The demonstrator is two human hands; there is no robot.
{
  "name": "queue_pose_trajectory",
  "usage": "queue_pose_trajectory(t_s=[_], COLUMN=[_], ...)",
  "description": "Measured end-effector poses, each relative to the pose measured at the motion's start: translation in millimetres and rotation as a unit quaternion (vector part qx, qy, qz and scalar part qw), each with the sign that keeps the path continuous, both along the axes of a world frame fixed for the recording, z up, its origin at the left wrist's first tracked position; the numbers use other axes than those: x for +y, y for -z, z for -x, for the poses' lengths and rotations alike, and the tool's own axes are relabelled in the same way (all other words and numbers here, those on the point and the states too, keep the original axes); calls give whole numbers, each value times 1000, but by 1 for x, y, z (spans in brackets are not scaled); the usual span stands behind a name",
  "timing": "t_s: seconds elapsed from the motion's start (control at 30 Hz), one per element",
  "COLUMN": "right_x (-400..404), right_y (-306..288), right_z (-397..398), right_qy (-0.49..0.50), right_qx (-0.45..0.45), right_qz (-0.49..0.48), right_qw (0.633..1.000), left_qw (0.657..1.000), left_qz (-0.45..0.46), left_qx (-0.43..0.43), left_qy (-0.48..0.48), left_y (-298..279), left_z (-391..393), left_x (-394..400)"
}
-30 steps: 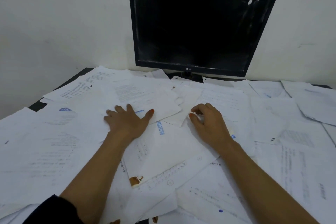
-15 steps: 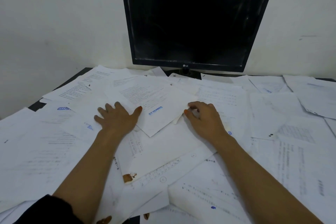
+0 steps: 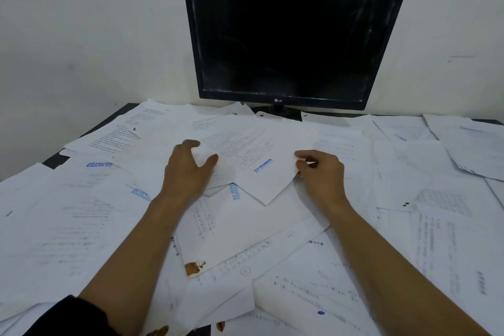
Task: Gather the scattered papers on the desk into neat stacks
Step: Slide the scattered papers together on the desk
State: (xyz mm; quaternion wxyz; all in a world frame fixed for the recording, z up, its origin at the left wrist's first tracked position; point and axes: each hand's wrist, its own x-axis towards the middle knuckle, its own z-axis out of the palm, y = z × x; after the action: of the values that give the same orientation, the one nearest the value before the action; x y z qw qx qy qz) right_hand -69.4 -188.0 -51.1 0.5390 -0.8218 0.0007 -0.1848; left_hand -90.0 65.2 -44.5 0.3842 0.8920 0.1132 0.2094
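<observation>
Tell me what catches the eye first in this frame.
The desk is buried under scattered papers, several with blue stamps. At its centre the left hand and right hand each grip a side of one stamped sheet. Behind them a dark monitor stands against the wall, and a brown stain marks a sheet nearer the camera.

Place: an office desk set against a plain wall.
Screen: a dark, switched-off LG monitor [image 3: 296, 41] stands at the back of the tabletop [image 3: 58, 159], close to the white wall [image 3: 90, 24].
Paperwork: loose printed papers [image 3: 450, 248] overlap across nearly the whole dark tabletop, many with dense lines of text or tables.
Stamps: several sheets bear a blue "REJECTED" stamp [image 3: 236, 191], the mark of clerical work.
</observation>
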Motion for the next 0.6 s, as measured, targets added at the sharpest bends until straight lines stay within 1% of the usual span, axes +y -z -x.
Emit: queue_pose_trajectory(t_s=[0.07, 0.1, 0.17, 0.23, 0.27, 0.37, 0.47, 0.53, 0.57, 0.6], right_x=[-1, -2, -4, -2, -1, 9, 15, 14, 13, 13], right_y=[0, -1, -1, -1, 0, 1, 7, 9, 9, 8], right_z=[-1, -1, -2, -2, -2, 3, 8, 9, 9, 10], right_qy=[32, 44, 48, 24, -1, -86, -168, -187, -190, -190], right_qx=[2, 4, 13, 24, 24, 5, 9, 21, 27, 31], right_qz=[-33, -55, -101, -108, -80, 71, 202, 303, 328, 337], right_qw=[999, 997, 994, 994, 997, 994, 965, 934, 925, 922], left_qw=[998, 997, 997, 996, 995, 992, 990, 988, 984, 973], left_qz=[57, 70, 73, 83, 92, 118, 131, 144, 170, 225], left_qx=[-1, 1, 0, -10, -14, -28, -36, -38, -40, -38], left_qy=[-26, -30, -28, -22, -25, -39, -37, -40, -39, -34], left_y=[0, -1, -1, -3, -4, -8, -9, -8, -8, -8], left_z=[-3, -5, -6, -4, -3, -1, -1, -3, -4, -6], left_x=[3, 3, 4, 1, -1, -4, -4, -4, -4, -2])
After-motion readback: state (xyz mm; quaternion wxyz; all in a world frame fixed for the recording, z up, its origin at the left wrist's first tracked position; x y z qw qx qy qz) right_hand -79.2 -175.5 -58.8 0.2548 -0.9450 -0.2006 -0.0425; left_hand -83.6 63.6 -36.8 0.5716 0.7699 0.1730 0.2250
